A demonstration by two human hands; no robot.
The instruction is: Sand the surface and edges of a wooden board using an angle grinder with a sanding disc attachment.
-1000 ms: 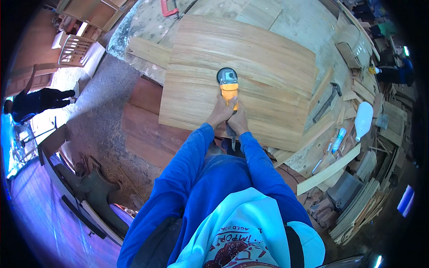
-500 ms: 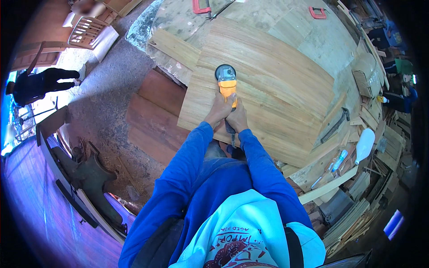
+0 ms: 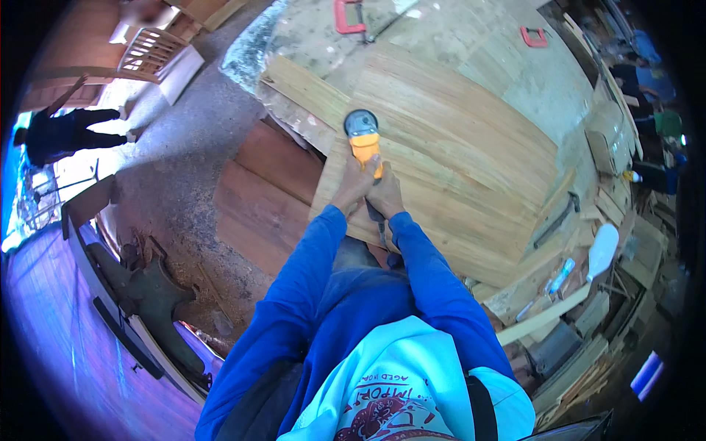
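Observation:
Both my hands are wrapped round a yellow angle grinder (image 3: 364, 149) with a grey head and a dark round disc. My left hand (image 3: 351, 185) grips its body from the left, and my right hand (image 3: 385, 194) closes on it from the right, nearer the cord. The disc is over the left edge of a wide, pale wooden panel (image 3: 463, 169); whether it touches the wood I cannot tell. From the grip, a dark power cord (image 3: 376, 218) runs back toward my body.
Under the panel is a worktable (image 3: 412, 33) bearing red clamps (image 3: 350, 16), a narrow plank (image 3: 301, 87) and a hammer-like tool (image 3: 560, 220). Reddish boards (image 3: 265, 191) lie to the left. Bottles (image 3: 603, 251) and wood scraps are at right. Another person (image 3: 73, 136) stands far left.
Held in both hands, the grinder has moved left across the panel to its left edge. The whole view has shifted slightly. The person at far left has shifted their legs.

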